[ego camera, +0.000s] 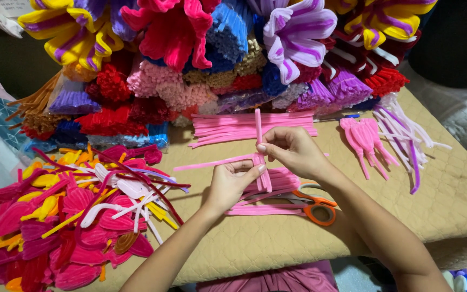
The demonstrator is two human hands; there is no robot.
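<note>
Both hands, left hand [232, 181] and right hand [292, 148], fingers clamped on one pink pipe-cleaner bundle [259, 158]; one orange scissors [314, 205] on bench [449, 189].

Pink pipe cleaners [259, 162], orange-handled scissors [314, 205], tan quilted cloth [449, 194], purple-white striped flower [295, 32].

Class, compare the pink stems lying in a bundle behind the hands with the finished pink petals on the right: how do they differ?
The stems are straight, thin and unbent; the petals are folded into closed, flat loops with tails. The stems lie sideways in a loose bundle; the petals point towards the person, fanned out. Both are the same fuzzy pink and rest on the tan mat.
</note>
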